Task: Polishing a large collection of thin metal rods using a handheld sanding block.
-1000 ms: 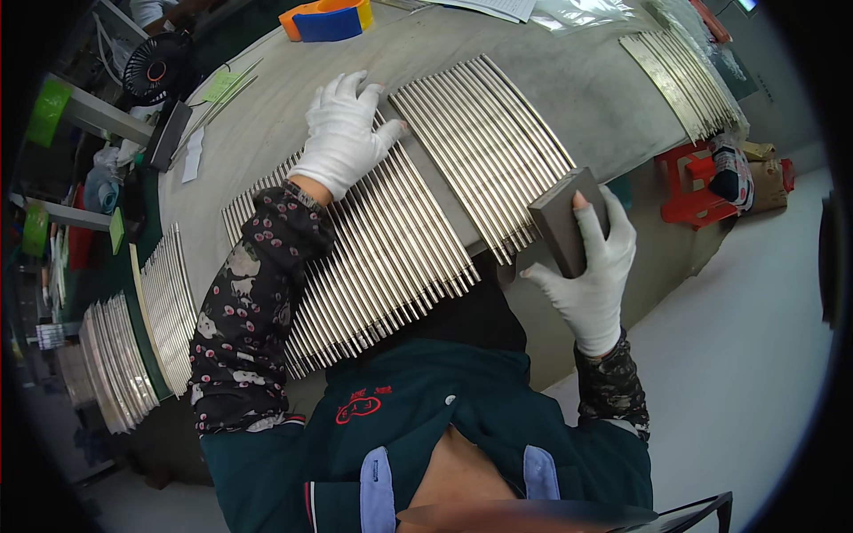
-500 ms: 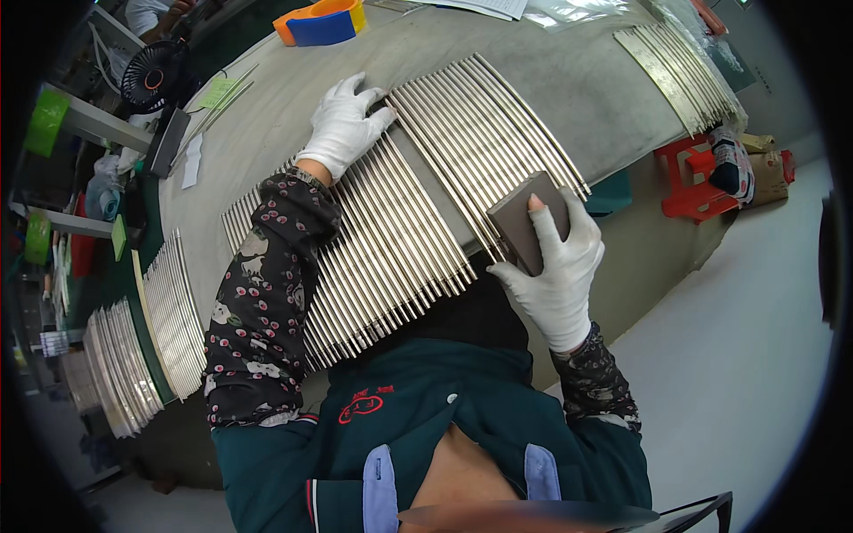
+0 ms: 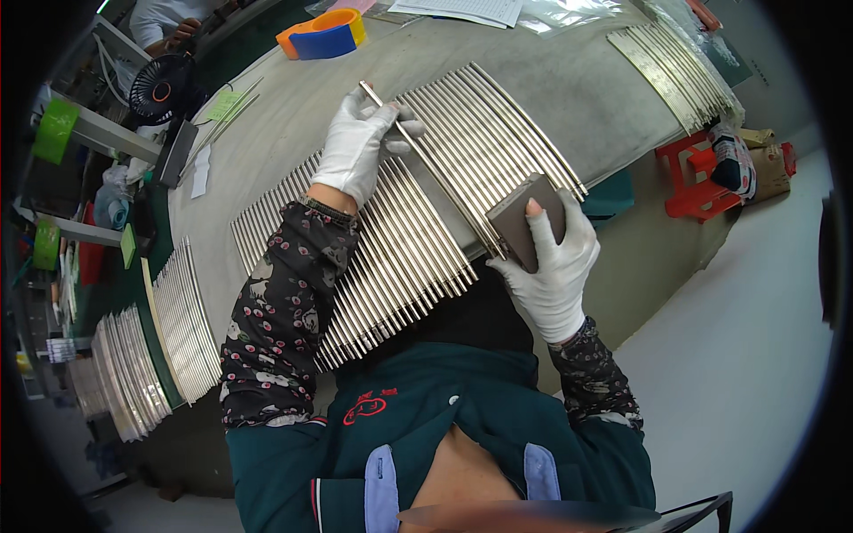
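My left hand (image 3: 351,155), in a white glove, pinches the far end of a thin metal rod (image 3: 428,167) and has it raised off the table. That rod lies along the left edge of a row of shiny metal rods (image 3: 498,133). My gloved right hand (image 3: 562,277) grips a grey-brown rectangular block (image 3: 524,220) at the near end of this row. Its thumb and fingertips are also close to the raised rod's near end; whether they touch it is hidden. Beneath my left forearm spreads a second row of metal rods (image 3: 400,258), partly covered by the sleeve.
The grey table (image 3: 569,98) carries an orange-and-blue ring-shaped holder (image 3: 324,40), papers (image 3: 462,9) and clear plastic. More rods (image 3: 671,75) are stacked at the far right, others (image 3: 187,320) at the left. A small black fan (image 3: 160,89) and a red stool (image 3: 697,191) stand beyond its edges.
My left hand has lifted the far end of one rod at the row's left edge. My right hand and the block have barely moved.
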Demonstrator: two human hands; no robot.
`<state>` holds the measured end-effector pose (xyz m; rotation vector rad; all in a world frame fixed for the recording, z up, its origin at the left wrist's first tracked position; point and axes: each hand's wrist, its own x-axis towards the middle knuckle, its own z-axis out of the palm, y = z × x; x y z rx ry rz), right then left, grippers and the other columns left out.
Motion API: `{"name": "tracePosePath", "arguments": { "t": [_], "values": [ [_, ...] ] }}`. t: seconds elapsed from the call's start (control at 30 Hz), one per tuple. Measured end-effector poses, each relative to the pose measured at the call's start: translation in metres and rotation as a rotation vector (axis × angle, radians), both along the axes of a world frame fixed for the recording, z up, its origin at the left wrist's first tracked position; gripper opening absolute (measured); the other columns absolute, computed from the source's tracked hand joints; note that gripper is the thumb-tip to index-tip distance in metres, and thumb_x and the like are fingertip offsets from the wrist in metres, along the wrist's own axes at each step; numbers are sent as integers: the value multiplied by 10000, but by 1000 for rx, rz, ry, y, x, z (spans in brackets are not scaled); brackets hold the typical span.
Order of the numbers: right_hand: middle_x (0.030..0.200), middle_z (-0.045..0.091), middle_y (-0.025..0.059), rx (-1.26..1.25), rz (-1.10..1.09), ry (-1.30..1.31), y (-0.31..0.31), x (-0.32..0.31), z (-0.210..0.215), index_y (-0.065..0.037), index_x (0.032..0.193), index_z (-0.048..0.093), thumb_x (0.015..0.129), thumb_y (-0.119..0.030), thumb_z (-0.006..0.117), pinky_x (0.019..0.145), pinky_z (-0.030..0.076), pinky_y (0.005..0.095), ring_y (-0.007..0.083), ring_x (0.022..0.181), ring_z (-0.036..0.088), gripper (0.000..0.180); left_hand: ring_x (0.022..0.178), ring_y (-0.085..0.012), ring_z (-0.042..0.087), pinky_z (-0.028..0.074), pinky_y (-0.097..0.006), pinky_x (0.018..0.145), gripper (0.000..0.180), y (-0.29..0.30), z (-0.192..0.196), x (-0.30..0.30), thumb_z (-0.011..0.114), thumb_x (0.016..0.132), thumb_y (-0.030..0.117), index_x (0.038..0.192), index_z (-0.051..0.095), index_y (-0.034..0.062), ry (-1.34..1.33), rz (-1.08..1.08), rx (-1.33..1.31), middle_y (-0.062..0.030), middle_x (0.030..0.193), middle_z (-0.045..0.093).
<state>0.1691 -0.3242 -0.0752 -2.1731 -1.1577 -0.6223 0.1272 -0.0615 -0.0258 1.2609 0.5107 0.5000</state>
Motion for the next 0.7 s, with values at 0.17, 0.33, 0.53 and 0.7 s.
{"name": "tracePosePath", "arguments": {
  "t": [0.17, 0.33, 0.53, 0.7],
  "values": [
    [1312, 395, 203, -29, 34, 74, -3, 2, 10, -227, 1377, 417, 558, -344, 861, 878, 385, 441, 348, 1094, 455, 939, 724, -177, 648, 513, -199, 527, 207, -10, -2, 0, 502, 979, 175, 1090, 477, 2, -15, 35, 4, -90, 874, 577],
    [1270, 425, 194, -55, -23, 88, -4, 5, 27, -159, 1290, 503, 639, -272, 813, 879, 391, 443, 348, 1085, 458, 730, 712, -163, 645, 518, -201, 543, 216, -2, 0, -4, 519, 974, 209, 1076, 485, 21, -41, 160, 54, -73, 852, 582],
    [1229, 461, 182, -106, 74, 97, 13, -3, 41, -137, 1216, 573, 639, -269, 789, 856, 399, 430, 334, 1054, 464, 630, 693, -164, 638, 508, -202, 531, 206, -1, -2, -4, 520, 975, 217, 1067, 487, 36, -50, 151, 27, -66, 842, 579],
    [1216, 478, 190, -258, 30, 0, 24, 10, 46, -138, 1182, 602, 651, -275, 768, 808, 400, 413, 326, 1029, 479, 573, 689, -167, 637, 509, -202, 526, 206, 2, -4, -6, 517, 975, 209, 1065, 478, 27, -19, 172, 51, -73, 843, 574]
  ]
}}
